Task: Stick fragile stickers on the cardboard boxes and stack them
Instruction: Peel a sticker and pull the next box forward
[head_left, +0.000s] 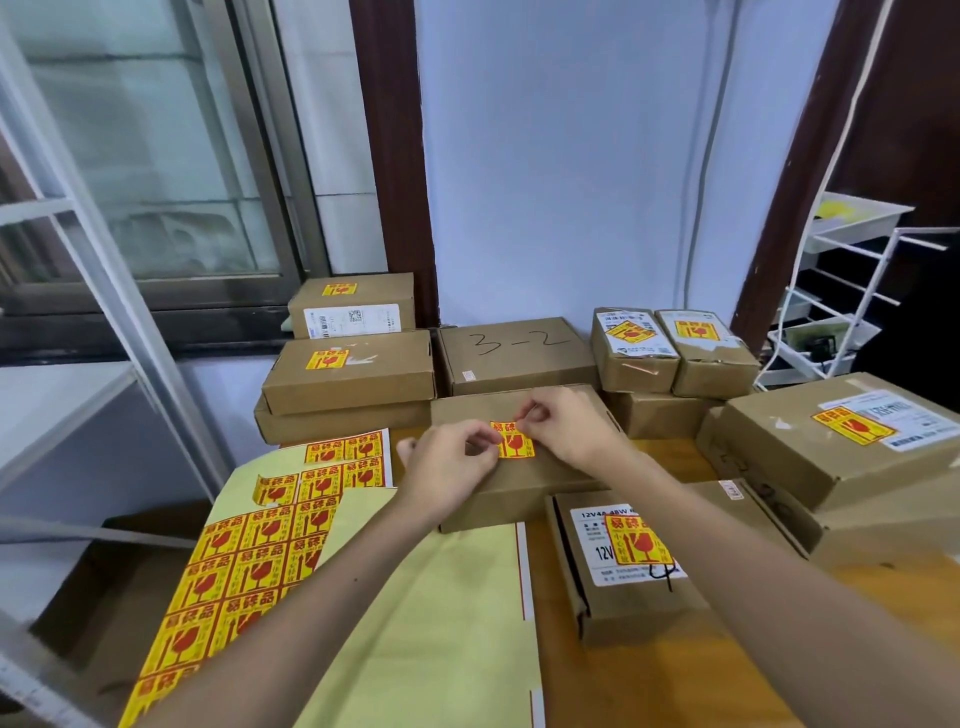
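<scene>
At the center of a wooden table (675, 691), I pinch a yellow-and-red fragile sticker (514, 440) by two edges, my left hand (449, 465) at its nine o'clock side, my right hand (569, 427) at its one o'clock corner, fingers of both curled onto it. It lies flat against the top of the flat cardboard box (519, 475) under my hands. The sticker sheet (244, 561) lies at eight o'clock; the stickered box with a white label (623, 566) sits at four o'clock; the box marked "3-2" (514, 353) is at twelve.
</scene>
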